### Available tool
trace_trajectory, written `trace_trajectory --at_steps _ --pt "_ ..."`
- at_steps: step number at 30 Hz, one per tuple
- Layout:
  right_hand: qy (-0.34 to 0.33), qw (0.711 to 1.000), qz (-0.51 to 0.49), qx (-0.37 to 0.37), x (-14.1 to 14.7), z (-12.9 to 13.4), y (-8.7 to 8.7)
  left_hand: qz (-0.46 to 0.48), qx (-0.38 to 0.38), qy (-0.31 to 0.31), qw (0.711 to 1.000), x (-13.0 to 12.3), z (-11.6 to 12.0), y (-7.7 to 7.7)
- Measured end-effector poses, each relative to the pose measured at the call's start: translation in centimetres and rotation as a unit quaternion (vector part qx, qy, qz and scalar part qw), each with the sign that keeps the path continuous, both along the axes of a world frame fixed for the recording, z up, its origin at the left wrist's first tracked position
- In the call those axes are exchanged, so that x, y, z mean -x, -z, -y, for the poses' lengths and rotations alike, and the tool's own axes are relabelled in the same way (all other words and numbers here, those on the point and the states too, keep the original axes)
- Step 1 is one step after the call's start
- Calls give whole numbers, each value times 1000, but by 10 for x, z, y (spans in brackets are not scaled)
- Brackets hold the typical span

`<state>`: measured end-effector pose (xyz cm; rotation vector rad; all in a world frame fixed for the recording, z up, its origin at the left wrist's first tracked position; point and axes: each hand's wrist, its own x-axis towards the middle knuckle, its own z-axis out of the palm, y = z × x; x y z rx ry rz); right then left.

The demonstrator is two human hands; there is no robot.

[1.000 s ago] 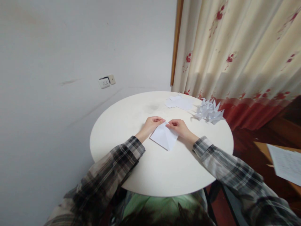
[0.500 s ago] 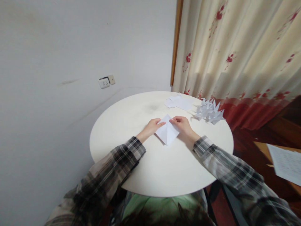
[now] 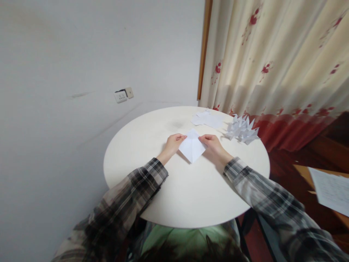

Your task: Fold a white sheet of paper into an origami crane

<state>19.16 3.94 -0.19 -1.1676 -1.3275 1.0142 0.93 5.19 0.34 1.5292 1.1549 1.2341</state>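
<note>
Where the view is nearest, green clothing [image 3: 188, 238] shows below the rim of the round white tabletop [image 3: 191, 200], flanked by two plaid sleeves [image 3: 131, 193] that reach inward over it. Beyond the cuffs, both hands grasp a folded square of white paper [image 3: 192, 147], which lies between them near the middle of the tabletop, one corner pointing toward the person and a crease running down its centre. The left hand [image 3: 173, 142] pinches its left side between thumb and fingers; the right hand [image 3: 212, 142] pinches its right side the same way. Off to the right, apart from the tabletop, a sheet with faint marks [image 3: 331, 189] rests on a brown wooden surface [image 3: 302, 173]. Past the hands, a cluster of pointed folded paper pieces [image 3: 242, 129] sits near the tabletop's right edge, and flat white papers [image 3: 208, 119] lie overlapping near the far edge, just left of the cluster. Farthest back are a pale wall [image 3: 163, 47] with a socket [image 3: 120, 96] and, to the right, a cream curtain [image 3: 280, 54] with red flowers and a red lower band.
</note>
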Motion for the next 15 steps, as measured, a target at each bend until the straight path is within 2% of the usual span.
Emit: trace_trajectory --at_steps 5,15 --pt "12 999 31 -30 -1 1 -1 17 2 -14 1000 1 1 -2" --pt "15 999 33 -16 0 9 -9 52 37 -6 998 0 9 -8"
